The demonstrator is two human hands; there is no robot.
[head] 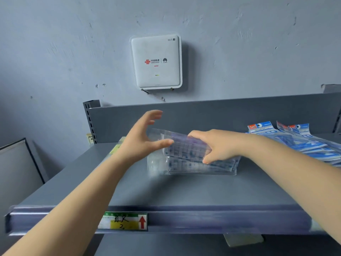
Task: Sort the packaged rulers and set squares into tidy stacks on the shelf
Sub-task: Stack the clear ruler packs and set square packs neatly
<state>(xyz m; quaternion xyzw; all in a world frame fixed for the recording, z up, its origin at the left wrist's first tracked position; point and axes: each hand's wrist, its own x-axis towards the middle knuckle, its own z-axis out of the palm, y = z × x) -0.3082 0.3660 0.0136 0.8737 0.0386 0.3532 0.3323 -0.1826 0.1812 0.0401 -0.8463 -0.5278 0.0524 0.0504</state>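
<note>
Hands meet over the grey metal shelf [184,191] here, and we see both reaching toward the same goods. Our right hand [217,145] lies on top of the stack of clear plastic ruler packets with blue markings [199,163], its thumb curled at the near edge and its fingers [193,134] over the far side, so it is grasping the upper packets, the topmost one lifted slightly at its left end. Our left hand [142,137] hovers just beside the stack's left end, fingers spread and relaxed, thumb stretched toward the packets; we cannot tell whether the thumb tip touches the plastic, and the hand holds nothing.

The stack sits near the middle of the shelf, toward its back panel. To the right, near the stack but separate from it, lies a loose fan of blue and white packaged set squares with red-and-blue header cards [304,143], overlapping one another untidily.

On the shelf's front rail we see a green and yellow price label with handwritten characters and a red arrow [123,220]. On the pale grey wall above hangs a white square wireless router with a red logo [156,61].
</note>
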